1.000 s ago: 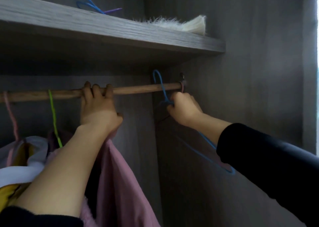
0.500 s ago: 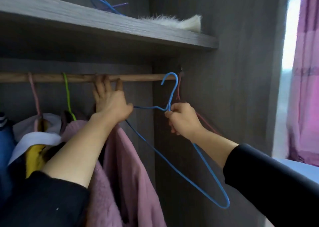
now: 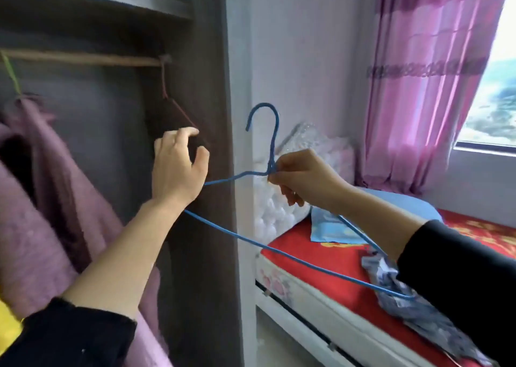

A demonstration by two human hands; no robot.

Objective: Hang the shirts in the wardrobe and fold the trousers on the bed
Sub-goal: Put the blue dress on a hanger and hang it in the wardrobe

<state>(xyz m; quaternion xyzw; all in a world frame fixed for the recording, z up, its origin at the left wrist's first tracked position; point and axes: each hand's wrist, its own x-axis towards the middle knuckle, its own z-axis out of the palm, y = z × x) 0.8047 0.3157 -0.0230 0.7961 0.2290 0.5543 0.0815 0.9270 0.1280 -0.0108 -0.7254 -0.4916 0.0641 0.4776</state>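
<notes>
My right hand pinches an empty blue wire hanger at its neck, holding it upright in front of the wardrobe's right side panel. My left hand hovers in the air inside the wardrobe with relaxed, slightly curled fingers, holding nothing. The wooden rail runs above it. A pink fleece garment hangs at the left on a green hanger. A dark red empty hanger hangs at the rail's right end. A grey-blue patterned garment lies on the bed's red sheet.
The wardrobe's grey side panel stands between rail and bed. A white quilted headboard, a blue pillow and a light blue packet are at the bed's head. Pink curtains hang beside the window.
My right hand has lifted the blue hanger off the rail and carried it out to the right. My left hand let go of the rail and dropped lower. The view swung right toward the bed.
</notes>
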